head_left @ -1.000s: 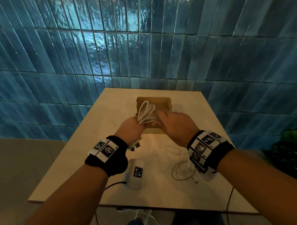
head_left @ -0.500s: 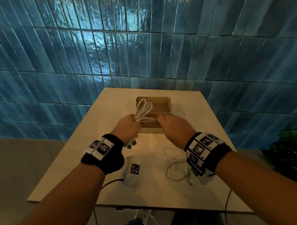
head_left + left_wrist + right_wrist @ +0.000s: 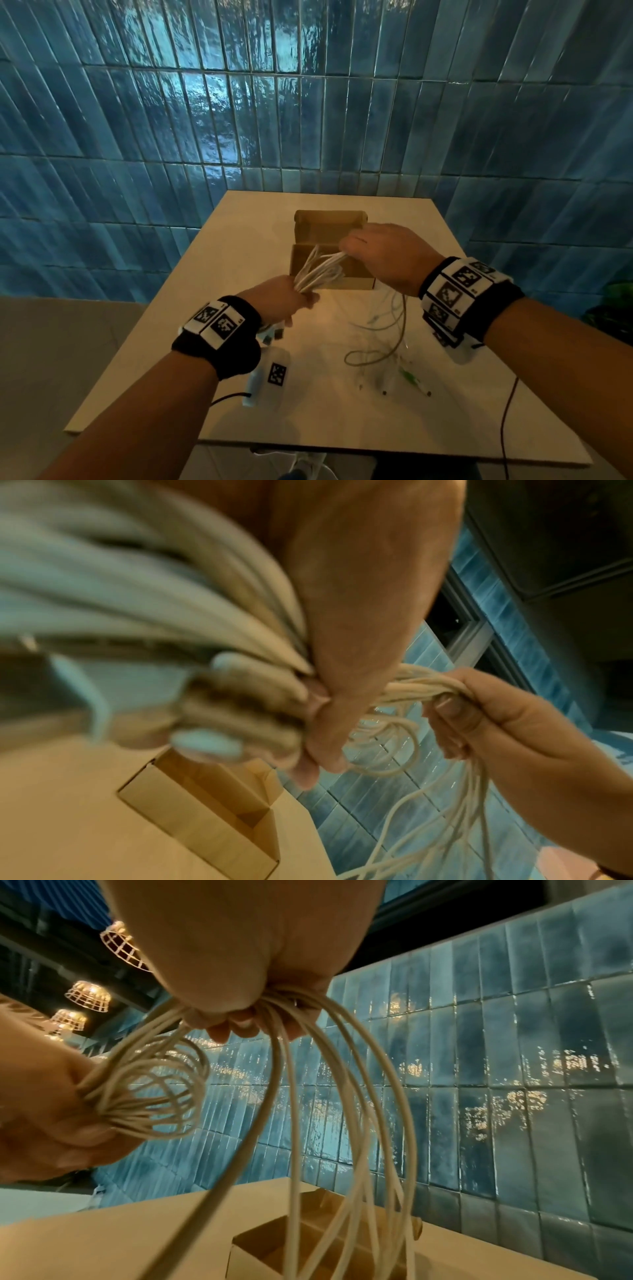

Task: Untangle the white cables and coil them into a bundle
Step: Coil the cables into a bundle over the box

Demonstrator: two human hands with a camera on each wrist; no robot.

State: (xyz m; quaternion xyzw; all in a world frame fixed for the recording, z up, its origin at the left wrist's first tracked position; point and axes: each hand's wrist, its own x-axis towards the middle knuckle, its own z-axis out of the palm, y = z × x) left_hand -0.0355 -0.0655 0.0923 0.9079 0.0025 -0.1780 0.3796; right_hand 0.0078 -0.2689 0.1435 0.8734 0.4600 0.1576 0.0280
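— Which way do the white cables (image 3: 320,270) run?
— Up and rightward, from the left hand (image 3: 277,301), fisted round the looped end, to the right hand (image 3: 387,257), pinching strands above the cardboard box (image 3: 330,222).
— Their look?
— Thin, cream-white; loose lengths dangle toward the table (image 3: 239,240).

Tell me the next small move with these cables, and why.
Probably bring the right hand back to the left hand and lay another loop onto the coil. Both hands grip the white cables, and loose strands hang from the right hand to the table.
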